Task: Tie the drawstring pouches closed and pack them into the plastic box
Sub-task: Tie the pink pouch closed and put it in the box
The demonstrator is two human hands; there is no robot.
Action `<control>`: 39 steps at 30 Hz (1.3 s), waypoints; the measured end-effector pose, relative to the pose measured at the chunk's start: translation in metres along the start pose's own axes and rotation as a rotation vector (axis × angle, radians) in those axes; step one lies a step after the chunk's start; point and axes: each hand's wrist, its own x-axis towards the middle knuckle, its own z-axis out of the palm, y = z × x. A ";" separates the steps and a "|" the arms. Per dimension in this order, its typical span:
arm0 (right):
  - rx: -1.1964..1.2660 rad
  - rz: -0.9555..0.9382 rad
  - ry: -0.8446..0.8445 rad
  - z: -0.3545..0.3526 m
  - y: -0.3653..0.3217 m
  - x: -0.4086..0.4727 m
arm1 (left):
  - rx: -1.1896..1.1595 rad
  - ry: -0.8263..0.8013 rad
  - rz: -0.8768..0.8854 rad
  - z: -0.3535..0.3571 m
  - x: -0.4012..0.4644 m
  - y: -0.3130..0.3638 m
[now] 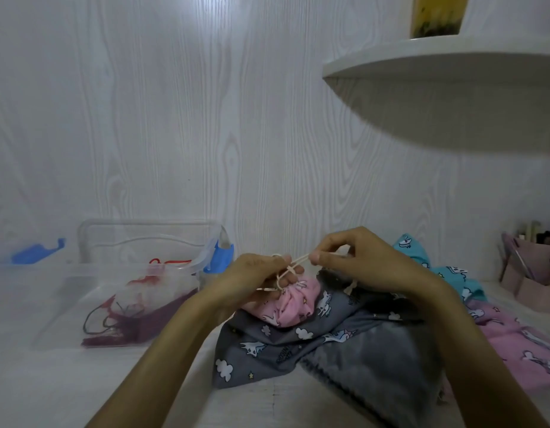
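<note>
A small pink unicorn-print pouch [293,305] rests on a pile of grey pouches [313,344] at centre. Its white drawstring [293,264] runs up from the gathered neck and is stretched between my hands. My left hand [255,273] grips loops of the cord just above the pouch. My right hand [354,261] pinches the cord's other end between thumb and forefinger. The clear plastic box [66,304] stands to the left and holds a dark red mesh pouch [137,310] with red and black cords.
The box's lid [144,239] with blue clips leans against the wall behind the box. Teal pouches [446,273] and pink pouches [520,341] lie at right. A pink organiser [533,273] with pens stands at far right. A white shelf [452,88] juts out overhead.
</note>
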 end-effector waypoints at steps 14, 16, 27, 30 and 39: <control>-0.055 0.087 -0.227 -0.009 -0.022 -0.012 | -0.303 0.011 0.041 -0.010 -0.006 0.007; -0.096 0.030 -0.036 -0.007 -0.017 -0.007 | -0.234 0.022 0.067 -0.012 -0.006 0.006; 0.161 0.004 -0.017 0.021 -0.009 0.004 | -0.015 0.054 0.214 -0.011 -0.008 0.007; 0.145 0.024 0.003 0.025 -0.009 0.005 | 0.058 0.197 0.306 -0.006 -0.007 0.005; 0.270 0.152 -0.006 0.023 -0.009 0.005 | 0.052 0.413 0.480 -0.003 -0.002 -0.006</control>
